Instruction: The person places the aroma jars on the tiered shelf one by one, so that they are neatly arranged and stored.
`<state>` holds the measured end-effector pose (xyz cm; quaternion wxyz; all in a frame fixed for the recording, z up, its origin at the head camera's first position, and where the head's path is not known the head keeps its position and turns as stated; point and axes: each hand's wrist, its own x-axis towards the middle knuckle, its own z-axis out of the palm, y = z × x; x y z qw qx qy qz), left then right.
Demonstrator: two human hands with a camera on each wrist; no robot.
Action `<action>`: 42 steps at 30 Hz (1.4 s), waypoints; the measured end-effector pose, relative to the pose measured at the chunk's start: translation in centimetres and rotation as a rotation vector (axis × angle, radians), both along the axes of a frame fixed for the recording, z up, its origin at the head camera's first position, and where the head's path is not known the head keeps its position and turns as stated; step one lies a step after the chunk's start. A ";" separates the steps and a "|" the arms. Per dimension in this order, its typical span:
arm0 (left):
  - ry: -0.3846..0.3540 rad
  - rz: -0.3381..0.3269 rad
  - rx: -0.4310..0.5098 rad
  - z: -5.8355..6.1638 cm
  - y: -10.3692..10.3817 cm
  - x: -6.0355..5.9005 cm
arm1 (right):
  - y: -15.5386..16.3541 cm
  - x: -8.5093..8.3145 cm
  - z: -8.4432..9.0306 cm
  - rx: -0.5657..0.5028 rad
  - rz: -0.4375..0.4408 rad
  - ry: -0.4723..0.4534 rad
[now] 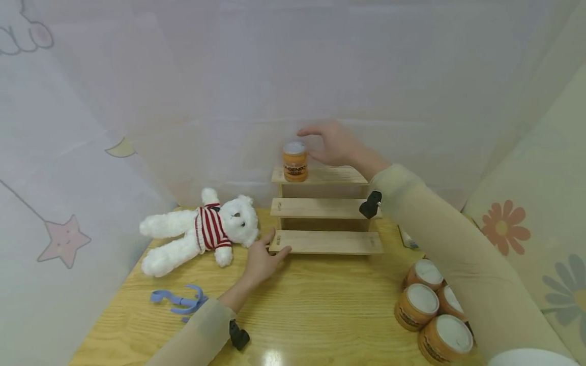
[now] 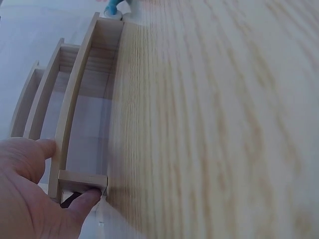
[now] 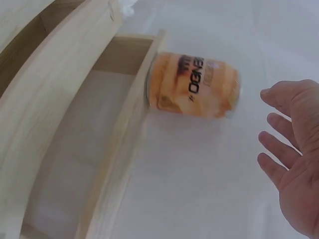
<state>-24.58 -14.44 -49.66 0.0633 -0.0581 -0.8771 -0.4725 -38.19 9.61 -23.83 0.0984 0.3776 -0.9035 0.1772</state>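
A three-step wooden shelf [image 1: 327,208] stands at the back of the table. An orange can with a white lid [image 1: 295,161] stands upright at the left end of its top step. My right hand [image 1: 330,144] hovers just right of the can, fingers spread, touching nothing. In the right wrist view the can [image 3: 194,85] is apart from the open palm [image 3: 294,149] and rests on the shelf [image 3: 65,99]. My left hand [image 1: 265,254] grips the left end of the bottom step, thumb on one side and fingers on the other [image 2: 30,194], at the shelf's corner [image 2: 75,99].
A white teddy bear in a red-striped jumper [image 1: 201,231] lies left of the shelf. A blue plastic piece [image 1: 180,300] lies near the table's left front. Several more orange cans [image 1: 432,305] stand grouped at the right front of the wooden table [image 1: 311,305]. White cloth walls surround the table.
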 end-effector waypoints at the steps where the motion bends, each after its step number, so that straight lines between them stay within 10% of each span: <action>1: 0.000 0.000 0.001 0.0 0.0 0.0 | 0.6 0.2 0.2 -0.001 -0.007 -0.007; 22: 0.000 0.014 0.030 -0.3 -0.1 -0.3 | 16.0 5.6 -0.3 -0.089 -0.079 0.015; 42: -0.019 0.006 0.020 -0.1 -0.2 -0.9 | 25.8 10.6 -6.5 -0.028 -0.129 -0.013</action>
